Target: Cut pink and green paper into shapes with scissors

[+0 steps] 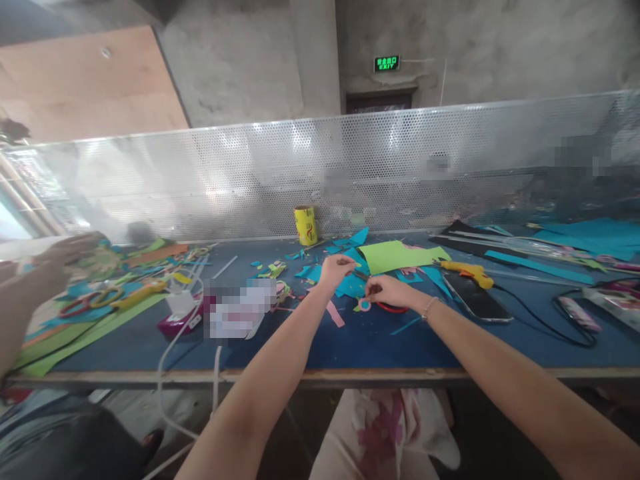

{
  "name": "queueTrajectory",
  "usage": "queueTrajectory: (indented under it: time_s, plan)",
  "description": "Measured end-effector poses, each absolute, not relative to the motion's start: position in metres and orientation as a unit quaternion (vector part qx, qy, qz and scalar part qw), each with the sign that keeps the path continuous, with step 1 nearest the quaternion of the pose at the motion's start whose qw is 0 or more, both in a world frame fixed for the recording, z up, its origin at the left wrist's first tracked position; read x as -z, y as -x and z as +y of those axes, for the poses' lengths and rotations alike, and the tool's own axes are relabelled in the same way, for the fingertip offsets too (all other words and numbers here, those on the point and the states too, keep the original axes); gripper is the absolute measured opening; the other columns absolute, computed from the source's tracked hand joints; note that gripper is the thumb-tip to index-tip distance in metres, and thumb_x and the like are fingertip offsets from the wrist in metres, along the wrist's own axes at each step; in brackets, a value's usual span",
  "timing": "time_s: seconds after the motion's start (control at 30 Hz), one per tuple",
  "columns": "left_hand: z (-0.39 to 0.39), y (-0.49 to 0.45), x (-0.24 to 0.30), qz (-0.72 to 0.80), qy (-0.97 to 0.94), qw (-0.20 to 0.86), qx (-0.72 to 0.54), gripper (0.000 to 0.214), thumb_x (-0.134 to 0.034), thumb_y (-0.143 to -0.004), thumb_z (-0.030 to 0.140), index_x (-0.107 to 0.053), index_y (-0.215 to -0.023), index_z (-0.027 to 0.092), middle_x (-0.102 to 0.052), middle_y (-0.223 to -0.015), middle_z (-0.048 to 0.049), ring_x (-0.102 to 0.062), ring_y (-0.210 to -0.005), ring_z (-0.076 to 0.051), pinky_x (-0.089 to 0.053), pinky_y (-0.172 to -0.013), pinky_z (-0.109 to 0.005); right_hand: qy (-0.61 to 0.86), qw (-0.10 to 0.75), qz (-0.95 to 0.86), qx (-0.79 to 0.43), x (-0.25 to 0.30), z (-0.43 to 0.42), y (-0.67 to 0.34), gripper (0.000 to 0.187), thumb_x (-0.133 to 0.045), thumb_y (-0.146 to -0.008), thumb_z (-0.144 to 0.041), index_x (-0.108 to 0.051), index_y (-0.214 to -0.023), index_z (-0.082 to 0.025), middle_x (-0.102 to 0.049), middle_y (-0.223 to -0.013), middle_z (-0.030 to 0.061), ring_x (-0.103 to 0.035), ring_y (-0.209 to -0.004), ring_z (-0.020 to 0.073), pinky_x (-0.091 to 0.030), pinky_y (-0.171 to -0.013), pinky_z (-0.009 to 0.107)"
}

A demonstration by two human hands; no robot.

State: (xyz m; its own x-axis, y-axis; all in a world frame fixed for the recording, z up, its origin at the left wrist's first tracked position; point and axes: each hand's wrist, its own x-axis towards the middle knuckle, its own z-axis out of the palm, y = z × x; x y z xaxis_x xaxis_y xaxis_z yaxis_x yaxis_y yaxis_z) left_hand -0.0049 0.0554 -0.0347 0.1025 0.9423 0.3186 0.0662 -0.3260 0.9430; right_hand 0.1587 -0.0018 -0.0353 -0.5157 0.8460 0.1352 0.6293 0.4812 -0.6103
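Note:
My left hand (336, 272) is closed in a pinch, with a small light green piece of paper (357, 265) at its fingertips. Just to its right, my right hand (393, 294) is closed around scissors (393, 308). Their red handle shows beneath the palm, and a dark blade points toward the left fingertips. A small pink disc with a blue centre (365, 305) is close under the right fingers; whether they touch it I cannot tell. Blue paper scraps (350, 285) and a pink strip (335, 314) lie below the hands. Behind them lies a larger light green sheet (395, 257).
A yellow glue gun (467, 272) and a phone (477, 298) lie to the right. A yellow tape roll (305, 225) stands near the perforated metal screen (250, 180). At left are a purple power strip (180, 321), cables, and another person's arm (30, 287) over paper and scissors.

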Motion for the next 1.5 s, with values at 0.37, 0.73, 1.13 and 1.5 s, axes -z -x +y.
queueTrajectory:
  time_s: [0.37, 0.73, 1.13, 1.5]
  plan:
    - [0.055, 0.003, 0.036, 0.409, -0.617, 0.419, -0.526, 0.013, -0.067, -0.053, 0.022, -0.059, -0.058, 0.014, -0.053, -0.046, 0.0021, -0.05, -0.045, -0.009, -0.043, -0.051, -0.024, 0.453, 0.151, -0.859, -0.184, 0.037, -0.004, -0.156, 0.029, -0.063, -0.063, -0.042, -0.061, -0.071, -0.014, -0.06, -0.068, 0.0047, -0.05, -0.06, 0.013, -0.034, -0.055, 0.023]
    - [0.053, 0.004, 0.035, 0.404, -0.624, 0.417, -0.523, 0.013, -0.066, -0.054, 0.022, -0.059, -0.059, 0.013, -0.053, -0.046, 0.0022, -0.05, -0.045, -0.008, -0.044, -0.052, -0.024, 0.407, 0.262, -0.82, -0.307, 0.034, -0.001, -0.16, 0.027, -0.058, -0.069, -0.042, -0.055, -0.073, -0.015, -0.06, -0.07, 0.0027, -0.054, -0.065, 0.0133, -0.041, -0.061, 0.025]
    - [0.042, -0.003, 0.031, 0.389, -0.592, 0.474, -0.523, 0.008, -0.065, -0.054, 0.014, -0.06, -0.061, 0.013, -0.058, -0.052, 0.0009, -0.053, -0.049, -0.008, -0.046, -0.055, -0.024, 0.444, 0.498, -0.612, -0.424, 0.037, 0.009, -0.171, 0.022, -0.063, -0.066, -0.034, -0.05, -0.071, -0.017, -0.057, -0.069, 0.0004, -0.06, -0.065, 0.0131, -0.051, -0.067, 0.03]
    - [0.041, -0.007, 0.03, 0.393, -0.651, 0.416, -0.499, 0.008, -0.062, -0.056, 0.012, -0.061, -0.064, 0.013, -0.06, -0.056, 0.0, -0.056, -0.053, -0.01, -0.047, -0.056, -0.024, 0.426, 0.502, -0.625, -0.42, 0.038, 0.01, -0.169, 0.032, -0.07, -0.057, -0.038, -0.05, -0.069, -0.015, -0.058, -0.063, 0.0002, -0.058, -0.062, 0.0123, -0.05, -0.065, 0.029]
